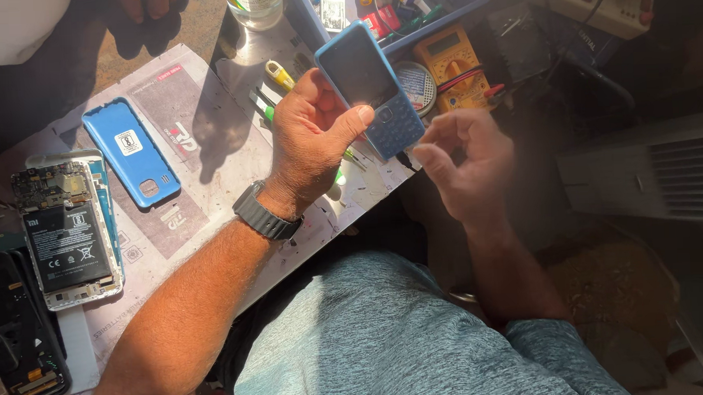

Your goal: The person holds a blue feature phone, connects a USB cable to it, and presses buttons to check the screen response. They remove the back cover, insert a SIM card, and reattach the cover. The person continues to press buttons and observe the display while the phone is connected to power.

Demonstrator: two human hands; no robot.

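Gripping the blue keypad phone (369,88) above the table (233,159) edge, the left hand (310,140) is clenched around it; the right hand (467,158), blurred, is held just beside, fingers loosely curled, empty.

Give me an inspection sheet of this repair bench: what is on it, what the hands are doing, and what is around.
Surface: table covered with printed paper sheets, in sunlight.
Job's things: blue keypad phone held up, screen dark; its blue back cover lies apart on the paper.
Clutter: opened smartphone with battery showing, dark phone chassis, screwdrivers, yellow multimeter, round tin, clear jar, blue tray of small parts.
Hands: left hand, wristwatch on, has its grip on the phone; right hand blurred, open, beside the phone's lower end.
Cables: red and black meter leads; power strip.
Surroundings: another person's hand at the top edge.
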